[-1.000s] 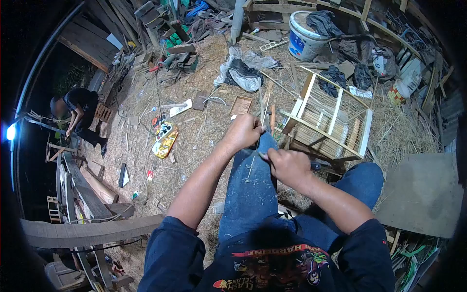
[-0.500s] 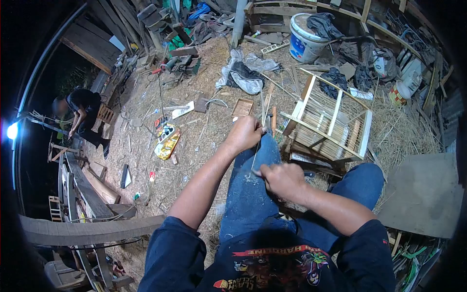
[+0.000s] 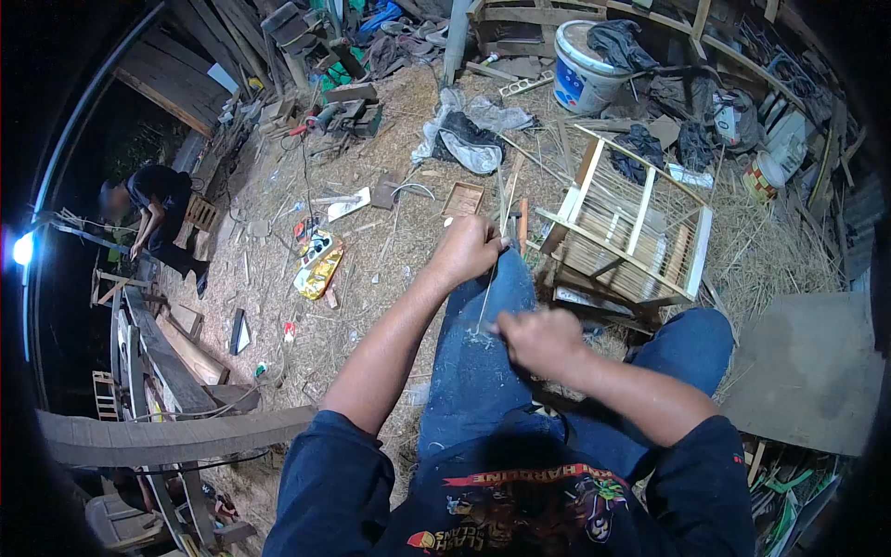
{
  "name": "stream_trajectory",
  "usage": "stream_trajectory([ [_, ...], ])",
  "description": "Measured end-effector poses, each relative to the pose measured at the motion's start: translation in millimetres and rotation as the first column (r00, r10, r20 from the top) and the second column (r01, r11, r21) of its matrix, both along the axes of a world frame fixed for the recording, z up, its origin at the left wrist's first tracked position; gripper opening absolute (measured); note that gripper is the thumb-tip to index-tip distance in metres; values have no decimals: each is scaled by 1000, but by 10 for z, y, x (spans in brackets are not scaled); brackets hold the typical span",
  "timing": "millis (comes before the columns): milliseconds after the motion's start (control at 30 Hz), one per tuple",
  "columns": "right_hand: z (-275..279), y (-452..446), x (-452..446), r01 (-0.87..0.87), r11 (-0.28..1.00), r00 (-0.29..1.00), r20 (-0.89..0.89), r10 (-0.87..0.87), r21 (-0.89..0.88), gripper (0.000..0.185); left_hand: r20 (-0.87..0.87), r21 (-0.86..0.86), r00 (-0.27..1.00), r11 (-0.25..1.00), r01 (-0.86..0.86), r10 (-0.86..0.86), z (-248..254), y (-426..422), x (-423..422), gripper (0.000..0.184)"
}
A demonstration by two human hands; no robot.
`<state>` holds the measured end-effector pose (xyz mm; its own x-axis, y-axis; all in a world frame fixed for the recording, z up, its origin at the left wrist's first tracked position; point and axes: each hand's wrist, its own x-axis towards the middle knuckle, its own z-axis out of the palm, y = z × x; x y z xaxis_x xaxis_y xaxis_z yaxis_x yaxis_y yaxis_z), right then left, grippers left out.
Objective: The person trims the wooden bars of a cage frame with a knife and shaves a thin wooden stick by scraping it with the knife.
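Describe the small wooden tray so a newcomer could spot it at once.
Find the round white bucket with blue markings, then the crumpled grey-and-black cloth left of it. Just below that cloth, above the left hand, lies a shallow, rectangular brown wooden tray. Its raised rim sets it apart from the flat pieces around it.

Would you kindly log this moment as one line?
left hand: holding strip over knee | right hand: beside strip, grip blurred | around: wooden frame, bucket, another person

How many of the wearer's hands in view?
2. Left hand at the left knee, holding thin strips; right hand, blurred, nearer the body.
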<state>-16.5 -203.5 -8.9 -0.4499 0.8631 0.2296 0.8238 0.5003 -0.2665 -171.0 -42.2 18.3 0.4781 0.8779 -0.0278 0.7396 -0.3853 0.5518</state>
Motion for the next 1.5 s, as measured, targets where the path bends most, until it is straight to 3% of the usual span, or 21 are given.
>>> stream_trajectory([
  [33,-4,-63,-26,-74,997,997,25,75,-24,15,0,4,1000,1000,12,-12,-6,7,-10,32],
  [200,108,-29,-6,-82,980,997,-27,79,-183,16,11,-23,1000,1000,-1,1,-102,33,-72,34],
  [300,165,10,78,-145,958,989,-5,148,-247,22,103,56,995,998,13,-19,-138,14,-114,34],
  [367,195,86,174,-192,944,981,-71,180,-268,32,211,-339,957,933,-121,200,-54,-13,-152,31],
  [433,271,183,293,-150,947,982,-152,111,-283,36,252,-410,944,907,-97,215,38,-36,-242,29],
  [500,259,303,417,-106,948,972,-231,36,-302,40,402,-551,848,831,-78,346,112,-83,-325,26],
  [567,142,430,509,-14,931,852,-491,-179,-364,50,422,-541,849,840,-46,318,85,-140,-405,26],
  [600,121,482,536,1,875,794,-531,-295,-484,51,437,-554,828,831,-60,351,153,-238,-402,26],
  [633,135,501,532,7,874,792,-531,-301,-485,51,452,-567,805,820,-73,384,191,-335,-395,25],
  [733,155,561,437,-205,796,431,-783,-449,-570,42,555,-635,736,769,75,387,86,-588,-360,22],
  [767,145,581,410,-198,795,429,-780,-456,-574,42,570,-657,723,744,117,390,63,-685,-325,22],
  [867,105,620,303,-369,773,178,-856,-486,-516,30,572,-654,739,742,148,356,5,-935,-216,20],
  [1000,86,653,333,-271,722,295,-769,-567,-637,23,579,-674,709,725,140,402,-75,-1140,-213,23],
  [1167,49,677,323,-205,764,263,-786,-559,-612,23,459,-716,755,698,1,469,-16,-1445,-388,22],
  [1233,102,665,326,-170,716,393,-713,-581,-677,24,437,-726,748,687,-34,499,-46,-1531,-480,25],
  [1433,-85,698,253,-126,765,442,-727,-526,-631,33,429,-713,745,698,-67,510,-110,-1640,-609,25],
  [1500,-74,681,265,-80,792,489,-716,-497,-605,30,405,-682,726,712,-165,556,-82,-1636,-596,24],
])
